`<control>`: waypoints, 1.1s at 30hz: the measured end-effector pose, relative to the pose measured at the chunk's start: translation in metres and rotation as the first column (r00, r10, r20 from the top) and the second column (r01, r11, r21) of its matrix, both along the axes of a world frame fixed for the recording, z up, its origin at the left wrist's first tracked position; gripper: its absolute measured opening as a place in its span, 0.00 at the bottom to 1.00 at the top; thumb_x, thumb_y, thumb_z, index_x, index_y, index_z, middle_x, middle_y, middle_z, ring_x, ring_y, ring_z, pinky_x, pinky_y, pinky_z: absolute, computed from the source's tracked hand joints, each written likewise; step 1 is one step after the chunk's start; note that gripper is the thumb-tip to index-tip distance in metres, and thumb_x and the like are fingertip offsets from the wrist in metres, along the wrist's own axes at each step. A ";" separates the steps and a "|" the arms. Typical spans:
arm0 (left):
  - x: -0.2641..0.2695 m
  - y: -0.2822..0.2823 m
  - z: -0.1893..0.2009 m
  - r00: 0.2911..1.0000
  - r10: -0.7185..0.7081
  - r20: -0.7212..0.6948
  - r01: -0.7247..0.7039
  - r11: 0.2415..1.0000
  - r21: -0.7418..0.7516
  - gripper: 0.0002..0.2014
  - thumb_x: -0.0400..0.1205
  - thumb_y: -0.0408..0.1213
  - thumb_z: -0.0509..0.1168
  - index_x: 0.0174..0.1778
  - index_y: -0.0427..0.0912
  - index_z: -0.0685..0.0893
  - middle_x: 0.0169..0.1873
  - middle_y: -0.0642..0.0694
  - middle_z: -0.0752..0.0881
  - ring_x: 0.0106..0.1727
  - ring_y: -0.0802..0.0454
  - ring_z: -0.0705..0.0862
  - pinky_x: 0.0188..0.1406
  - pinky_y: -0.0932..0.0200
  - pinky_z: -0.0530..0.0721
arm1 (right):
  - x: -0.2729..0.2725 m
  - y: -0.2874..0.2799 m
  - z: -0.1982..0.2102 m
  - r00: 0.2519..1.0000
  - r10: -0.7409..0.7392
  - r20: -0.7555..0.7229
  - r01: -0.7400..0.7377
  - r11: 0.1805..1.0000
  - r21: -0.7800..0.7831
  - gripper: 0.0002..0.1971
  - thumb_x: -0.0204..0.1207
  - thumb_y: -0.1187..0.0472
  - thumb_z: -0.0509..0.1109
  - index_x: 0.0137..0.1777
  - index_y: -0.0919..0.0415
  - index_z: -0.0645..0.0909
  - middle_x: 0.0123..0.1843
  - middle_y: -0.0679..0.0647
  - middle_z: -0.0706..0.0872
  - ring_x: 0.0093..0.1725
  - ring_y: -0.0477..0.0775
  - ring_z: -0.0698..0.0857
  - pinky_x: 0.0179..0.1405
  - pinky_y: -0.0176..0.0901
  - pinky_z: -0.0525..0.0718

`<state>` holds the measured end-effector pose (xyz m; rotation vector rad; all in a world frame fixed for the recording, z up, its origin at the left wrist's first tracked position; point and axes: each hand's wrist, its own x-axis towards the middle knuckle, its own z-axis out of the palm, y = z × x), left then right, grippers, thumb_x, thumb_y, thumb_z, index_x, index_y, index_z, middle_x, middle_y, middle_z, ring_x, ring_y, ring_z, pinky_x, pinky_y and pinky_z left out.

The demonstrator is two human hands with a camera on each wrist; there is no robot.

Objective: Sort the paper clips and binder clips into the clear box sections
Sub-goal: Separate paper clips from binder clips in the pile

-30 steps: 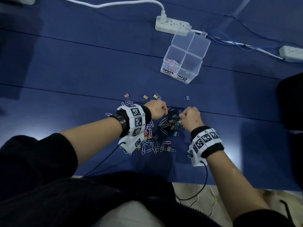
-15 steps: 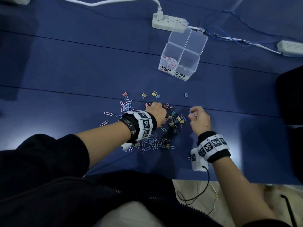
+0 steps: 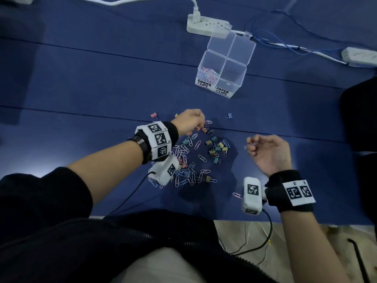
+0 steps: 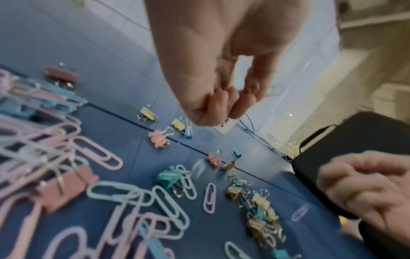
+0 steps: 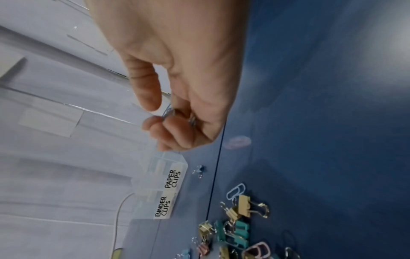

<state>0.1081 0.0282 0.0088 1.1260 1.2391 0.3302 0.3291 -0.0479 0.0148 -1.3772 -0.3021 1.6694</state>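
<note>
A clear four-section box [image 3: 226, 58] stands open at the back, labelled BINDER CLIPS and PAPER CLIPS [image 5: 173, 178]. Pastel paper clips [image 3: 207, 75] lie in its front left section. Loose paper clips [image 3: 183, 158] and small binder clips [image 3: 216, 148] are scattered on the blue table. My left hand [image 3: 196, 124] hovers over the pile's far edge with its fingertips [image 4: 221, 98] curled against the thumb; no clip shows between them. My right hand [image 3: 253, 146] is lifted to the right of the pile, turned sideways. It pinches a small silvery clip [image 5: 172, 112] whose kind I cannot tell.
A white power strip [image 3: 208, 25] and blue cables [image 3: 285, 43] lie behind the box, with a second strip [image 3: 359, 56] at far right. A dark object [image 3: 361, 111] sits at the right edge. Single binder clips [image 3: 229, 116] lie apart; the table's front edge [image 3: 224, 220] is close to me.
My right hand has lifted off the pile, drawn back to the right and turned sideways with a clip. My left hand has moved forward to the pile's far edge.
</note>
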 end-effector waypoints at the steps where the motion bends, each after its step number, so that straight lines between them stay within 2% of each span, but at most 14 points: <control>1: -0.001 0.001 0.001 0.996 0.072 0.060 -0.068 0.995 -0.068 0.17 0.76 0.20 0.50 0.25 0.43 0.67 0.14 0.53 0.70 0.14 0.60 0.63 0.13 0.75 0.57 | 0.000 -0.003 0.003 1.000 0.005 -0.012 -0.006 1.000 -0.016 0.09 0.48 0.54 0.71 0.21 0.58 0.76 0.25 0.52 0.80 0.21 0.47 0.74 0.19 0.30 0.72; 4: -0.005 -0.001 0.001 0.980 0.108 0.167 -0.076 0.979 -0.190 0.16 0.73 0.21 0.42 0.24 0.43 0.63 0.10 0.56 0.65 0.12 0.61 0.56 0.15 0.75 0.52 | 0.001 -0.013 0.004 0.993 0.069 0.094 -0.062 0.995 -0.076 0.16 0.77 0.55 0.58 0.27 0.57 0.71 0.20 0.47 0.75 0.19 0.44 0.73 0.16 0.29 0.70; 6: -0.008 -0.005 0.002 0.965 0.110 0.237 -0.048 0.966 -0.253 0.14 0.69 0.23 0.42 0.23 0.43 0.62 0.11 0.54 0.66 0.13 0.59 0.57 0.16 0.73 0.52 | -0.001 -0.023 0.002 0.970 0.114 0.215 -0.099 0.992 -0.080 0.17 0.84 0.61 0.50 0.34 0.59 0.72 0.19 0.47 0.75 0.21 0.44 0.74 0.17 0.29 0.71; 9: -0.009 -0.011 0.004 0.922 0.177 0.344 -0.047 0.934 -0.355 0.03 0.59 0.31 0.48 0.20 0.42 0.64 0.12 0.49 0.70 0.13 0.57 0.60 0.13 0.74 0.54 | -0.001 -0.041 0.000 0.910 0.191 0.368 -0.163 0.981 -0.106 0.17 0.82 0.73 0.48 0.40 0.61 0.76 0.28 0.53 0.73 0.23 0.44 0.73 0.20 0.28 0.70; 12: -0.007 -0.015 0.006 0.916 0.203 0.347 -0.066 0.927 -0.370 0.01 0.57 0.33 0.50 0.22 0.40 0.64 0.14 0.45 0.77 0.11 0.56 0.64 0.11 0.76 0.58 | 0.003 -0.058 -0.002 0.760 0.316 0.568 -0.226 0.948 -0.226 0.21 0.76 0.80 0.49 0.37 0.59 0.78 0.31 0.55 0.75 0.24 0.43 0.70 0.19 0.27 0.65; 13: -0.005 -0.016 0.007 0.920 0.190 0.342 -0.057 0.930 -0.363 0.01 0.59 0.31 0.50 0.22 0.40 0.65 0.15 0.45 0.78 0.11 0.56 0.65 0.11 0.76 0.58 | 0.004 -0.064 -0.002 0.658 0.376 0.652 -0.238 0.926 -0.294 0.21 0.74 0.80 0.50 0.35 0.59 0.78 0.32 0.55 0.76 0.26 0.44 0.72 0.22 0.30 0.68; 16: 0.003 -0.017 0.005 0.949 0.122 0.291 -0.023 0.947 -0.321 0.12 0.71 0.24 0.47 0.23 0.39 0.68 0.16 0.47 0.79 0.12 0.58 0.67 0.10 0.74 0.60 | 0.003 -0.076 0.004 0.334 0.524 0.784 -0.195 0.852 -0.486 0.17 0.72 0.76 0.53 0.42 0.64 0.84 0.45 0.56 0.80 0.49 0.55 0.77 0.51 0.41 0.73; 18: 0.011 -0.020 0.007 0.971 0.031 0.238 0.031 0.967 -0.252 0.15 0.74 0.23 0.47 0.24 0.38 0.71 0.18 0.48 0.78 0.13 0.59 0.68 0.11 0.73 0.62 | 0.002 -0.081 0.009 0.314 0.549 0.775 -0.153 0.835 -0.529 0.15 0.72 0.73 0.55 0.44 0.67 0.85 0.48 0.58 0.80 0.55 0.59 0.76 0.57 0.44 0.72; 20: 0.021 -0.025 0.009 0.981 -0.076 0.178 0.109 0.977 -0.183 0.15 0.76 0.23 0.51 0.24 0.37 0.74 0.18 0.49 0.78 0.13 0.60 0.68 0.11 0.73 0.62 | 0.000 -0.084 0.010 0.282 0.597 0.751 -0.162 0.801 -0.576 0.12 0.73 0.67 0.58 0.41 0.65 0.84 0.47 0.60 0.84 0.55 0.64 0.79 0.55 0.47 0.74; 23: 0.032 -0.034 0.009 0.982 -0.159 0.105 0.174 0.972 -0.158 0.18 0.78 0.29 0.58 0.21 0.41 0.70 0.12 0.53 0.73 0.14 0.58 0.66 0.15 0.71 0.60 | -0.008 -0.088 0.004 0.114 0.679 0.725 -0.255 0.726 -0.639 0.13 0.73 0.49 0.67 0.33 0.57 0.77 0.34 0.53 0.81 0.45 0.60 0.80 0.43 0.44 0.73; 26: 0.040 -0.042 0.006 0.951 -0.308 -0.044 0.304 0.950 -0.073 0.19 0.79 0.37 0.64 0.22 0.45 0.67 0.21 0.50 0.69 0.14 0.60 0.63 0.14 0.70 0.59 | -0.020 -0.096 -0.007 -0.035 0.709 0.705 -0.348 0.652 -0.673 0.13 0.63 0.51 0.77 0.36 0.52 0.74 0.38 0.50 0.79 0.44 0.57 0.80 0.41 0.42 0.72; 28: 0.041 -0.045 0.002 0.918 -0.368 -0.147 0.377 0.925 0.043 0.19 0.76 0.38 0.69 0.23 0.47 0.69 0.26 0.51 0.74 0.17 0.62 0.69 0.13 0.72 0.65 | -0.022 -0.098 -0.015 -0.064 0.702 0.709 -0.368 0.644 -0.671 0.13 0.60 0.56 0.79 0.38 0.51 0.75 0.41 0.49 0.79 0.48 0.58 0.82 0.44 0.44 0.75; 30: 0.039 -0.049 0.000 0.878 -0.431 -0.210 0.462 0.877 0.131 0.16 0.74 0.35 0.72 0.25 0.46 0.72 0.24 0.55 0.74 0.21 0.63 0.71 0.20 0.74 0.69 | -0.021 -0.097 -0.020 -0.029 0.694 0.719 -0.378 0.658 -0.651 0.13 0.60 0.60 0.78 0.32 0.50 0.74 0.39 0.49 0.80 0.46 0.57 0.81 0.41 0.42 0.74; 33: 0.036 -0.057 0.003 0.723 -0.557 -0.408 0.669 0.711 0.217 0.07 0.74 0.38 0.73 0.40 0.44 0.81 0.26 0.57 0.73 0.31 0.59 0.75 0.24 0.76 0.68 | -0.018 -0.096 -0.027 -0.021 0.702 0.712 -0.417 0.641 -0.644 0.16 0.62 0.63 0.77 0.25 0.47 0.72 0.36 0.48 0.80 0.42 0.53 0.78 0.41 0.40 0.73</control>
